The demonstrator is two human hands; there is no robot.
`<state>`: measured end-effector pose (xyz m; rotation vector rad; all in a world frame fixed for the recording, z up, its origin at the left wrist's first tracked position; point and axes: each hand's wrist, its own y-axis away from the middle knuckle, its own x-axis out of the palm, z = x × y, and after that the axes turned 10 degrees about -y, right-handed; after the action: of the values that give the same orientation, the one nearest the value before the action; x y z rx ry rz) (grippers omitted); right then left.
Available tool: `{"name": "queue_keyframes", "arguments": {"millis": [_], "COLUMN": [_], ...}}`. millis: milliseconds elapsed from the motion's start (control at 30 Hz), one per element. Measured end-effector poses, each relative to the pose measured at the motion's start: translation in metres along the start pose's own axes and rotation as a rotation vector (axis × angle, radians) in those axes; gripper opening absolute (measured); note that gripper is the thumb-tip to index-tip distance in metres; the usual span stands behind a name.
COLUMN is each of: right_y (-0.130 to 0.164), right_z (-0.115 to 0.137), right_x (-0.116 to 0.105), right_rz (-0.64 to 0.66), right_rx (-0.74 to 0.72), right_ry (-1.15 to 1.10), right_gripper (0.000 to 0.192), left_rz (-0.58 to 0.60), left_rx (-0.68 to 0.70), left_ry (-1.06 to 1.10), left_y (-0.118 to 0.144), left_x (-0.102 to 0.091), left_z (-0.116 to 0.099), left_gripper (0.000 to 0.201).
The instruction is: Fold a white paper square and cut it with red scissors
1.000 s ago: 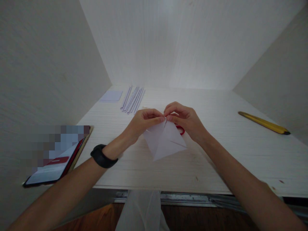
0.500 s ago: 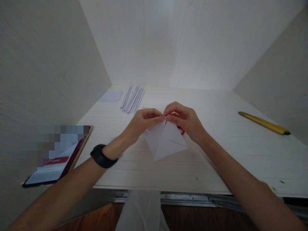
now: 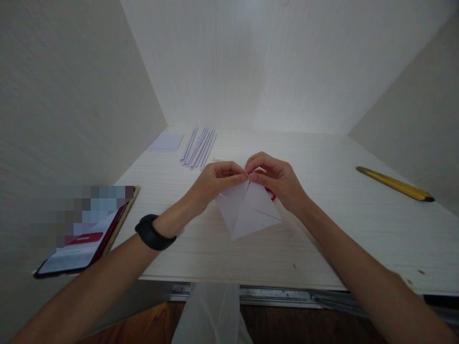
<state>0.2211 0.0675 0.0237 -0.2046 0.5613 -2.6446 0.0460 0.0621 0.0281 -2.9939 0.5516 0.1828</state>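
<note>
A sheet of white paper (image 3: 251, 212) with creases hangs over the middle of the table, its near corners pointing down toward me. My left hand (image 3: 224, 180), wearing a black wristband (image 3: 155, 232), pinches the paper's far corner between thumb and fingers. At the same spot my right hand (image 3: 272, 173) grips it too, the fingertips of both hands nearly meeting. A red loop like a scissors handle (image 3: 270, 193) shows behind the paper by my right hand; the rest of it is hidden.
Several rolled white paper sticks (image 3: 199, 149) lie at the back left, beside a flat pale paper piece (image 3: 167, 142). A tablet (image 3: 86, 239) leans at the left. A yellow-and-black cutter-like tool (image 3: 394, 183) rests at the right. Pale walls enclose the white table (image 3: 322, 153).
The hands keep their pinch on the paper's corner. Everything has shifted only a few pixels in view; nothing was taken up or let go.
</note>
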Motion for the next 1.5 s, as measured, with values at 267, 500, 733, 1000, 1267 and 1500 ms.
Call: {"name": "queue_keyframes", "arguments": {"millis": [267, 500, 733, 1000, 1267, 1500], "right_y": [-0.0010, -0.0014, 0.0000, -0.0013, -0.0012, 0.0002], "right_z": [-0.0035, -0.0010, 0.0016, 0.0002, -0.0041, -0.0054], "right_x": [-0.0020, -0.0039, -0.0044, -0.0037, -0.0027, -0.0014], "right_rz": [-0.015, 0.015, 0.032, 0.034, 0.029, 0.029], "right_rx": [-0.064, -0.031, 0.043, 0.030, -0.026, -0.063], "right_ry": [0.033, 0.007, -0.001, -0.031, -0.064, -0.102], "right_gripper": [0.013, 0.012, 0.011, 0.009, 0.009, 0.006], "left_rz": [-0.020, 0.001, 0.028, 0.038, 0.052, 0.070], "left_rx": [0.016, 0.026, -0.019, 0.008, 0.042, 0.022], "left_ry": [0.015, 0.006, 0.004, 0.012, 0.043, 0.073], "left_y": [0.0012, 0.0002, 0.0019, 0.0018, 0.0010, 0.0011], "left_x": [0.0008, -0.0007, -0.0003, -0.0001, 0.0002, 0.0008], "left_z": [-0.0001, 0.0028, -0.0010, -0.0002, 0.0035, 0.0014], "left_gripper": [0.018, 0.020, 0.019, 0.018, 0.018, 0.018]}}
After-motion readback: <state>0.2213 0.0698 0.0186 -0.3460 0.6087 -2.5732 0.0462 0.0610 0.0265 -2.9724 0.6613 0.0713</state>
